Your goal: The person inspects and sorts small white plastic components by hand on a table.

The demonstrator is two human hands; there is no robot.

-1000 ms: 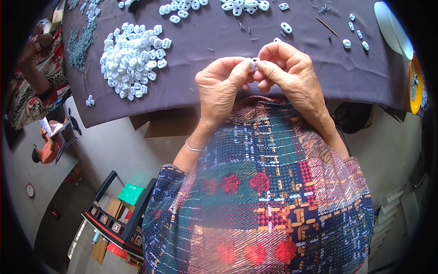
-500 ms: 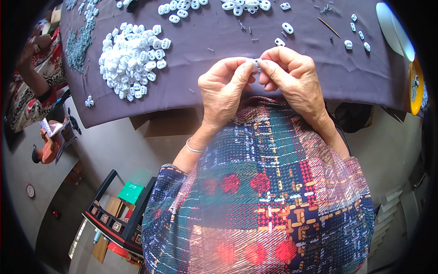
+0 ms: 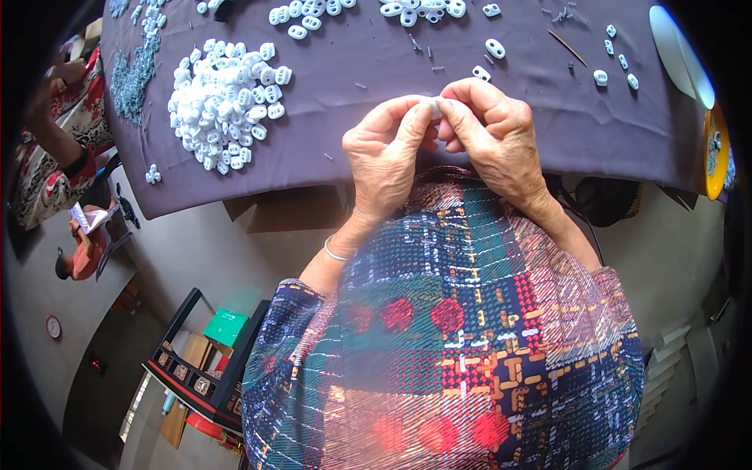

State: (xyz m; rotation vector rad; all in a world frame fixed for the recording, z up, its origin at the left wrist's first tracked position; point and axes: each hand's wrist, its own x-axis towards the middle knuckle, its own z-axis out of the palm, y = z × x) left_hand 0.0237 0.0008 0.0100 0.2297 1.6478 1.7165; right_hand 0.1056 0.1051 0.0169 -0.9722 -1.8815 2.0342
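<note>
Over the table's near edge, my left hand and my right hand meet, thumbs and forefingers pinched. Between the fingertips shows a small white plastic cord lock, mostly hidden. Both hands press on it, the left from its left side and the right from its right. Just beyond my right fingers lies a loose white cord lock piece with holes, and another oval one sits farther back. Thin metal springs are scattered nearby, one spring left of my hands.
A heap of white pieces covers the left of the dark tablecloth. Behind it is a pile of springs. A thin stick, white bowl and yellow dish are to the right. Another person's arm shows at far left.
My right hand has shifted slightly left, so the fingertips of both hands now sit closer together around the white cord lock. The things on the table stay in place.
</note>
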